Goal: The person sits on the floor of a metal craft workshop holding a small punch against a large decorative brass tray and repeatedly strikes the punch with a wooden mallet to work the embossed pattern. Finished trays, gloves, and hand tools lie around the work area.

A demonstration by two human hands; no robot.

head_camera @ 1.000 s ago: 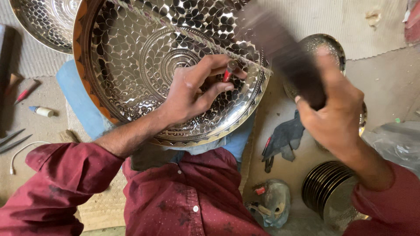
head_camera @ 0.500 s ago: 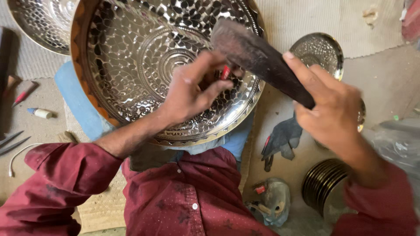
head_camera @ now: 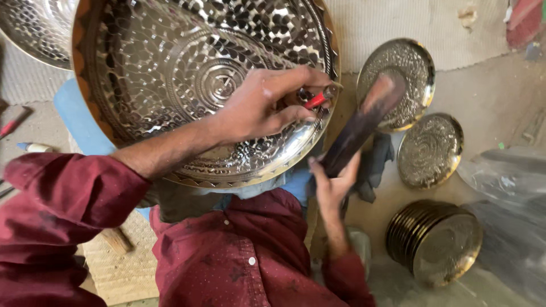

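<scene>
Left hand (head_camera: 261,108) reaches across the hammered metal tray (head_camera: 187,79), fingers pinched around a red-handled punch (head_camera: 315,99) at the tray's 4 o'clock. Right hand (head_camera: 335,185) grips a blurred dark mallet (head_camera: 364,125), its head indistinct.

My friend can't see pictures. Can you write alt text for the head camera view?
A person in a dark red shirt holds a red-handled tool against a big shiny hammered metal bowl with the left hand, while the right hand swings a dark mallet. Smaller patterned plates lie nearby.
</scene>
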